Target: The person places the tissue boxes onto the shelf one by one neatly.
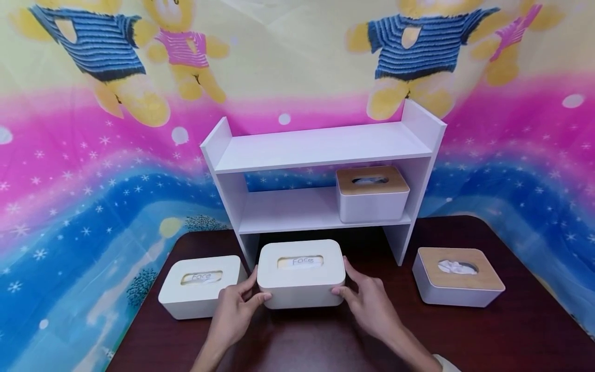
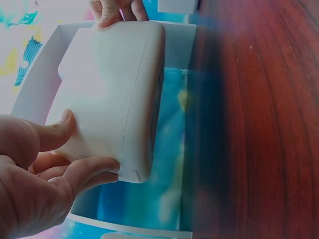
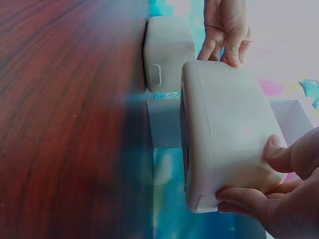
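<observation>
Fingers [image 1: 260, 298] of the left hand [image 1: 232, 315] curled round the left end of the white tissue box [image 1: 301, 274], thumb up the side; right hand [image 1: 369, 305] clasping the right end the same way. Box at lower centre of the head view, in front of the white shelf [image 1: 321, 147], apparently just off the dark wooden table [image 1: 511, 336], though hard to tell.

Risk, as a judgement: smooth matte plastic with rounded corners, gripped only at the ends, so liable to slip or tilt; could also knock the shelf's legs or the second white box [image 1: 200, 287] just beside it at lower left.

Lid white with an oval slot. Two wood-lidded boxes elsewhere: one [image 1: 372, 194] on the lower shelf board, one [image 1: 457, 276] at lower right, tissue poking out.
</observation>
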Demonstrator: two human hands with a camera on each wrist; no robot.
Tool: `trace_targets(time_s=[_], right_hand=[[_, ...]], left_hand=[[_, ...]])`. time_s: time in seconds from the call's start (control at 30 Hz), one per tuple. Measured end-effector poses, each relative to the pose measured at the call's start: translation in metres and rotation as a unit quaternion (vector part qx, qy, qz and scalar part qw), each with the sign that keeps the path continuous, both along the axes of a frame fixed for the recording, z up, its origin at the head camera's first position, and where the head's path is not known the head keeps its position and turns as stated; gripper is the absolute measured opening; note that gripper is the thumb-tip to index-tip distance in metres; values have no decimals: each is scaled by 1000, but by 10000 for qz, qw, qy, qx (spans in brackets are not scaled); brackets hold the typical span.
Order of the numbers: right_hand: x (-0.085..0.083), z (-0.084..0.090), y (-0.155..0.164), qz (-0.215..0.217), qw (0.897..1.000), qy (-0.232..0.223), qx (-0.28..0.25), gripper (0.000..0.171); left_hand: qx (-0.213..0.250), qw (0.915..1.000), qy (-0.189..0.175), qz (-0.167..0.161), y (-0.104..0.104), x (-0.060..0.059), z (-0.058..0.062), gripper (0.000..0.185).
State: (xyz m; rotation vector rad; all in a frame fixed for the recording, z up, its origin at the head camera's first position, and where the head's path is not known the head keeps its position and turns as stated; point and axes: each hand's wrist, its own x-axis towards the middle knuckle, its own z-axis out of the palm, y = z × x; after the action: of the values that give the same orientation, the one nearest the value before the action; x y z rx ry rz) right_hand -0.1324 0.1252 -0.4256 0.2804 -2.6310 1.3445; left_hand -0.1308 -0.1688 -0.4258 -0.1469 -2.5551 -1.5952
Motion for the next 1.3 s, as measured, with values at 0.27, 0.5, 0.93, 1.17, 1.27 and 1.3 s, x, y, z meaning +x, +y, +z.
trace_targets(time_s=[0.27,0.5,0.93,1.17,1.27,1.3], right_hand=[[6,9,3,-86,9997,212,129,76],[8,18,1,-67,9992,373,161,73],[6,49,1,129,9988,450,152,70],[0,64,-1,139,9955,900,280,70],[-2,72,-3,117,9942,1015,323,70],[-3,74,-3,107,9940,1035,341,70]], left_hand=[[111,9993,331,163,4,6,10,64],[82,9983,425,380,4,11,19,61],[-522,9919,1035,514,-1,13,52,58],[-393,9947,836,456,-5,10,70,60],[-398,9957,684,485,-6,8,77,61],[-423,9955,693,493,-6,7,79,61]])
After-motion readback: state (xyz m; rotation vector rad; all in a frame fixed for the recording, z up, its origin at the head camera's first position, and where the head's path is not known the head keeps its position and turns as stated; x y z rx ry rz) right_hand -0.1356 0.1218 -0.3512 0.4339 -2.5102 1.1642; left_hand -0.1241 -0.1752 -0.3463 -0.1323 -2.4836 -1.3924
